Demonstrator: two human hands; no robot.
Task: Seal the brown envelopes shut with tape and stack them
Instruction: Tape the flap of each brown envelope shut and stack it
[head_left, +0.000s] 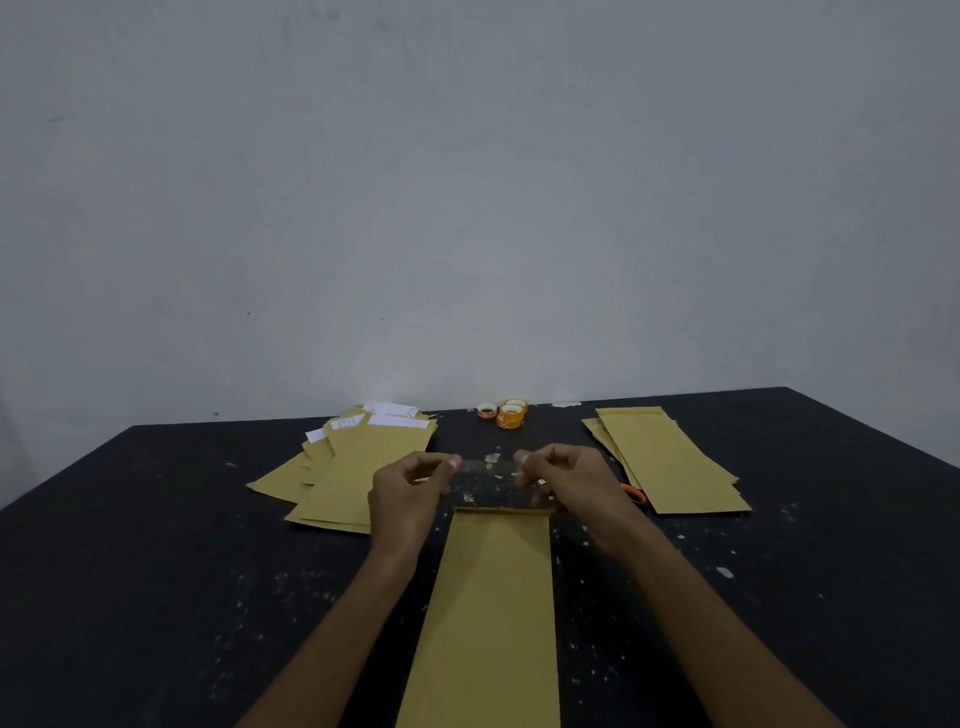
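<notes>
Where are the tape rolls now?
In the head view, the tape rolls sit at the far edge of the table, between the left envelope pile and the right stack.

We see a black bench, its top speckled with pale flecks and scuffs, set against a plain grey wall. Right of its middle we make out an orange handle, mostly hidden. A small white scrap lies at the far edge.
</notes>
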